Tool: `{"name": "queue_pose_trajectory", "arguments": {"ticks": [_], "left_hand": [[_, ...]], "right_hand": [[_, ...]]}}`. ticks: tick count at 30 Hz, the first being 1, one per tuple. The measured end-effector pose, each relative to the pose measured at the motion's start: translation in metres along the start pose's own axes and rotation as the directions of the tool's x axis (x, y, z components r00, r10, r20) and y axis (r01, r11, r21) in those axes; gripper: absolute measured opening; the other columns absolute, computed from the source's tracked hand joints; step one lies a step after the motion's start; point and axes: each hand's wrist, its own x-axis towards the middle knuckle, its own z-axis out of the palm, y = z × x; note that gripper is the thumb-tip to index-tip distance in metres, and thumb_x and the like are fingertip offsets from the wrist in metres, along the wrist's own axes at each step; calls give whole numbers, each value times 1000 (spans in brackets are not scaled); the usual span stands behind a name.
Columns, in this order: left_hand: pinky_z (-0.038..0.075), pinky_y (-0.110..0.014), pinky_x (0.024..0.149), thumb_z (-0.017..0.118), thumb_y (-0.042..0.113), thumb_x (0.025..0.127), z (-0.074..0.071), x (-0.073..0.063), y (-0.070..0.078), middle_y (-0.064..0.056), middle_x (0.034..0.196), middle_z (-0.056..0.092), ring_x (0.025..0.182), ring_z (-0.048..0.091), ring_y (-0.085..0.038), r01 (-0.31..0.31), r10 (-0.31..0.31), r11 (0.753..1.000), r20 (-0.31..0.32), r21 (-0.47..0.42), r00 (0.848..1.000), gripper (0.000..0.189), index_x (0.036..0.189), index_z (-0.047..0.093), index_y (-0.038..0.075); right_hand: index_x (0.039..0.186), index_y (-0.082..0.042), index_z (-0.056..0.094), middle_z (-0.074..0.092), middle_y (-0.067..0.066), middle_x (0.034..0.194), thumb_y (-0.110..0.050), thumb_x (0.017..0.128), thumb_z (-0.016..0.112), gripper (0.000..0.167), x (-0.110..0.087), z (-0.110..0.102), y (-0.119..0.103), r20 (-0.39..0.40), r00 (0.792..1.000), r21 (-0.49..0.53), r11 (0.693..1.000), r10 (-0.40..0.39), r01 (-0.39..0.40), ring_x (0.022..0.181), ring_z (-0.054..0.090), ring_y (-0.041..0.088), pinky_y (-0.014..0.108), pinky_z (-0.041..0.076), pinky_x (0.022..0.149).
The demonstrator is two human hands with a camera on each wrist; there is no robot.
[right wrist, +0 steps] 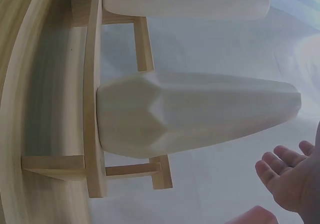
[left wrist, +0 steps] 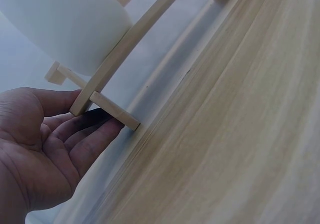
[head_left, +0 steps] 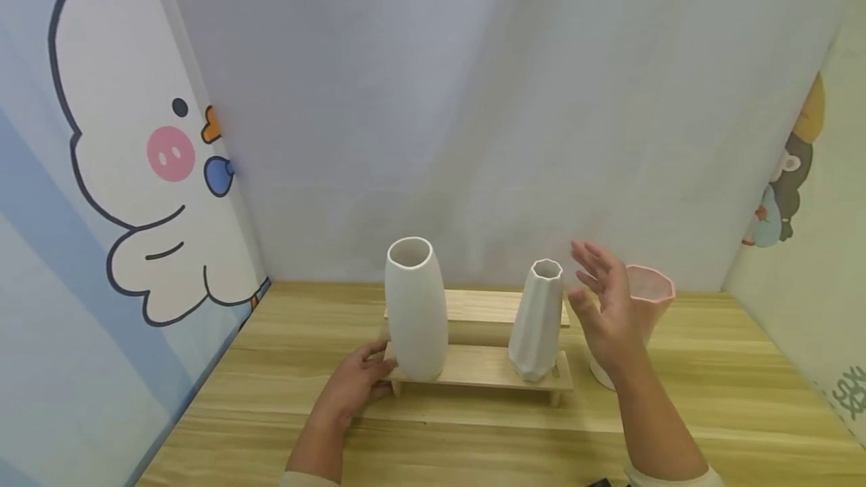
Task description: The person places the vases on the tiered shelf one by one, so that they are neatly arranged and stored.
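Note:
A two-tier wooden stand [head_left: 473,365] carries a tall smooth white vase [head_left: 416,314] at its left and a shorter faceted white vase [head_left: 537,322] at its right, both upright on the front board. My left hand [head_left: 356,383] grips the stand's left end. In the left wrist view, the thumb lies against the board's end and the fingers [left wrist: 97,141] reach behind the leg. My right hand [head_left: 609,314] is raised to the right of the faceted vase, fingers spread and apart from it. The right wrist view shows this hand [right wrist: 295,179] beyond the vase's narrow top, holding nothing.
Behind my right hand stands a pink flared vase [head_left: 651,288], partly hidden by the hand and forearm. The stand rests on a wood-grain table [head_left: 325,314]. A pale curtain-like backdrop [head_left: 433,96] hangs behind, with cartoon-printed panels at both sides.

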Motion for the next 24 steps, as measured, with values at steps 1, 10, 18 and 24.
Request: {"name": "queue_pose_trajectory", "arguments": {"ticks": [1, 10, 18, 24], "left_hand": [[57, -41, 91, 61, 18, 98, 0, 0, 0, -30, 139, 51, 107, 67, -31, 1, -1, 1000, -3, -1, 1000, 57, 146, 39, -2], [58, -40, 90, 61, 18, 98, 0, 0, 1, -29, 137, 53, 103, 68, -29, 5, -5, 1000, -10, 12, 1000, 57, 146, 40, -1], [59, -40, 88, 61, 19, 98, 1, 0, 1, -28, 138, 53, 104, 68, -28, 6, -6, 1000, -17, 13, 1000, 55, 146, 40, 0], [59, -40, 87, 60, 19, 98, 2, 0, -1, -29, 140, 51, 107, 67, -30, 12, -11, 999, -23, 30, 1000, 55, 146, 40, 0]], "right_hand": [[146, 1, 30, 41, 26, 149, -31, 100, 57, 62, -1, -2, -1, -4, 1000, -10, 1000, -17, 17, 137, 43, 13, 19, 38, 109], [149, -13, 29, 41, 14, 153, -28, 98, 61, 61, -1, -27, -14, -77, 988, -51, 989, 137, -141, 137, 42, 14, 18, 39, 109], [151, -24, 23, 37, 2, 156, -30, 95, 65, 70, 1, -52, -16, -187, 963, -145, 964, 196, -225, 143, 34, 16, 27, 27, 118], [151, -26, 22, 33, -6, 158, -37, 92, 67, 76, -1, -67, -10, -257, 951, -274, 930, 173, -244, 148, 25, 13, 26, 17, 122]]}}
